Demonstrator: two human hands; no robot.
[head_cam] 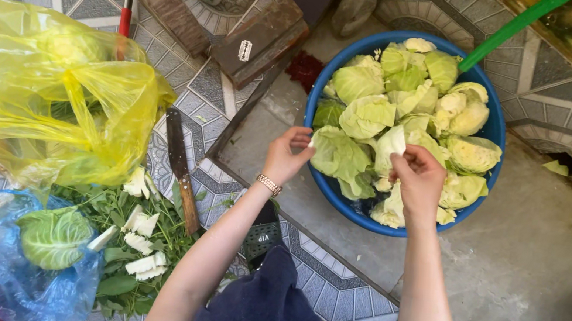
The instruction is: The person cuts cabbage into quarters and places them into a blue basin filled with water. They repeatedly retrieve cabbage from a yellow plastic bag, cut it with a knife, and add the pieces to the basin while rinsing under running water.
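Dark-clad knee in foreground; beyond it, left hand and right hand are pinching a cabbage leaf between them over the blue basin.

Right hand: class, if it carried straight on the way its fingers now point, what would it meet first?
The right hand points up-left, already pinching a cabbage leaf. Beyond it, probably the cabbage pieces piled in the blue basin; depth is unclear.

We have one view only, worn on our head, looking almost straight down from close above at the tiled floor before our knees.
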